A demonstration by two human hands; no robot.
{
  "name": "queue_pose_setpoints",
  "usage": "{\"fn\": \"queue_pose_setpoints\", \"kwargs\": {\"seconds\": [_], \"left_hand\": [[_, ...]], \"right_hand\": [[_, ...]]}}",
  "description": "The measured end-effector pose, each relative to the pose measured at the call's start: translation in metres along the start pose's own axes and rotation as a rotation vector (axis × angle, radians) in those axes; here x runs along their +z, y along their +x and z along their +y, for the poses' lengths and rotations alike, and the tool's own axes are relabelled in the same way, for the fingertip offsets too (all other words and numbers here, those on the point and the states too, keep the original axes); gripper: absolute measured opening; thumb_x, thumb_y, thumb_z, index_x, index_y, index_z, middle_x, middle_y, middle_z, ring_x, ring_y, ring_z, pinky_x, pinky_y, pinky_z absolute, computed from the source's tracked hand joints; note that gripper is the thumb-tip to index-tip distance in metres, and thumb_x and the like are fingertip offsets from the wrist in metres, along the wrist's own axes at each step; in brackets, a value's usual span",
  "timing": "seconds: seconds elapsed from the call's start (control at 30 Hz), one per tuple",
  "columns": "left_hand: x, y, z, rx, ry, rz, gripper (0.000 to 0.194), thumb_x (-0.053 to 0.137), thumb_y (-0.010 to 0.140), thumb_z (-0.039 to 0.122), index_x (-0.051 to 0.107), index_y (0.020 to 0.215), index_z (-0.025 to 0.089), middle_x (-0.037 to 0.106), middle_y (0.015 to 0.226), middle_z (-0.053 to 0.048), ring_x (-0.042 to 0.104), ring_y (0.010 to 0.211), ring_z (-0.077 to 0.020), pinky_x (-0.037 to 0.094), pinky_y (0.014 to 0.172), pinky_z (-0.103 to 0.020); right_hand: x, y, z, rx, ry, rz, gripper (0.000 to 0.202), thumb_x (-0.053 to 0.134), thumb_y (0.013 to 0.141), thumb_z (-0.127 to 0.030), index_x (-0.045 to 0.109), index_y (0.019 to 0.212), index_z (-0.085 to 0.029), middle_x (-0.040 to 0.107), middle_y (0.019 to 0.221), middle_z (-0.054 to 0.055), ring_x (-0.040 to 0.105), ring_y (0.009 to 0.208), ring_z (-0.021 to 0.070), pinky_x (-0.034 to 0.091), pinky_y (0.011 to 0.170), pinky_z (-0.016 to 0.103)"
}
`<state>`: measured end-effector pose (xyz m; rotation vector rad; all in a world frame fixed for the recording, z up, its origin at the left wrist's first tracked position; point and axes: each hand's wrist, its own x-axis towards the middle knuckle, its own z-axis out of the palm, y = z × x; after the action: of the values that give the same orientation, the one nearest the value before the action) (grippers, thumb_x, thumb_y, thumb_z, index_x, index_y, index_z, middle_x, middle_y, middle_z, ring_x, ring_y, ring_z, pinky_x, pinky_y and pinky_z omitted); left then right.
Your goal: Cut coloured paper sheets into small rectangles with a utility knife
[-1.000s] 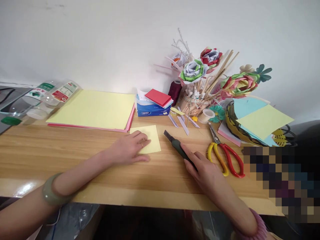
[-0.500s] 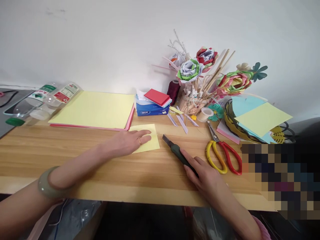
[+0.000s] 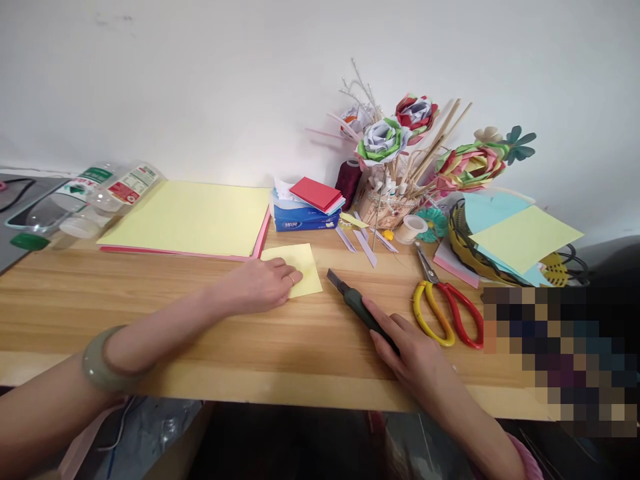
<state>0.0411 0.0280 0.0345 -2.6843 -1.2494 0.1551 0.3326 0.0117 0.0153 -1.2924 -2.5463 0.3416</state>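
Observation:
A small yellow sheet of paper (image 3: 309,267) lies on the wooden table. My left hand (image 3: 264,283) rests on its lower left part, fingers curled and closed against the sheet; their tips are hidden beneath the hand. In my right hand (image 3: 414,350) is a dark green utility knife (image 3: 359,308), gripped by its handle. Its blade extends and points up and left, just right of the paper and apart from it. Scissors (image 3: 434,300) with one yellow and one red handle lie beyond my right hand.
A stack of large yellow and pink sheets (image 3: 190,217) is at the back left, beside plastic bottles (image 3: 123,190). Red cards (image 3: 315,193) top a blue tissue pack (image 3: 305,218). Paper flowers (image 3: 383,141) stand behind purple strips (image 3: 365,247). A basket (image 3: 457,237) holds coloured paper.
My left fingers, stretched out over the yellow paper before, are now curled in. The small sheet has shifted slightly away from me. My right hand still holds the knife in nearly the same place.

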Motion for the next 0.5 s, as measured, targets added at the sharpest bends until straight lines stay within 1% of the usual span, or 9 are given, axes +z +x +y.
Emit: {"fn": "queue_pose_setpoints", "kwargs": {"seconds": [0.13,0.17,0.33,0.5], "left_hand": [[-0.004,-0.001,0.002,-0.005,-0.006,-0.026,0.025,0.048,0.088,0.032,0.056,0.102,0.013,0.066,0.091,-0.010,0.061,0.084,-0.0244,0.049,0.064,-0.032],[-0.004,-0.001,0.002,-0.004,-0.007,-0.025,0.024,0.048,0.088,0.032,0.055,0.101,0.013,0.066,0.091,-0.010,0.061,0.084,-0.0244,0.049,0.064,-0.032],[0.002,0.000,0.004,0.009,0.028,0.016,0.016,0.045,0.086,0.021,0.056,0.096,0.014,0.066,0.084,-0.008,0.061,0.078,-0.0232,0.047,0.057,-0.030],[0.005,-0.001,0.002,0.035,0.031,0.068,0.017,0.041,0.087,0.020,0.056,0.094,0.013,0.064,0.077,-0.007,0.060,0.073,-0.0226,0.048,0.056,-0.031]], "right_hand": [[-0.004,-0.005,-0.001,-0.035,-0.007,-0.026,0.045,0.037,0.093,-0.026,0.042,0.137,-0.020,0.063,0.081,0.003,0.065,0.067,0.0168,0.052,0.057,0.028],[-0.005,-0.006,-0.001,-0.049,-0.007,-0.038,0.044,0.037,0.093,-0.026,0.041,0.137,-0.020,0.062,0.081,0.003,0.065,0.067,0.0163,0.052,0.057,0.027],[-0.008,-0.016,-0.001,-0.148,-0.084,-0.095,0.043,0.040,0.092,-0.024,0.045,0.134,-0.020,0.061,0.080,0.003,0.064,0.064,0.0150,0.052,0.056,0.026],[-0.005,-0.018,-0.002,-0.229,-0.179,-0.060,0.044,0.040,0.091,-0.021,0.045,0.135,-0.020,0.059,0.077,0.002,0.063,0.061,0.0136,0.050,0.055,0.024]]}}
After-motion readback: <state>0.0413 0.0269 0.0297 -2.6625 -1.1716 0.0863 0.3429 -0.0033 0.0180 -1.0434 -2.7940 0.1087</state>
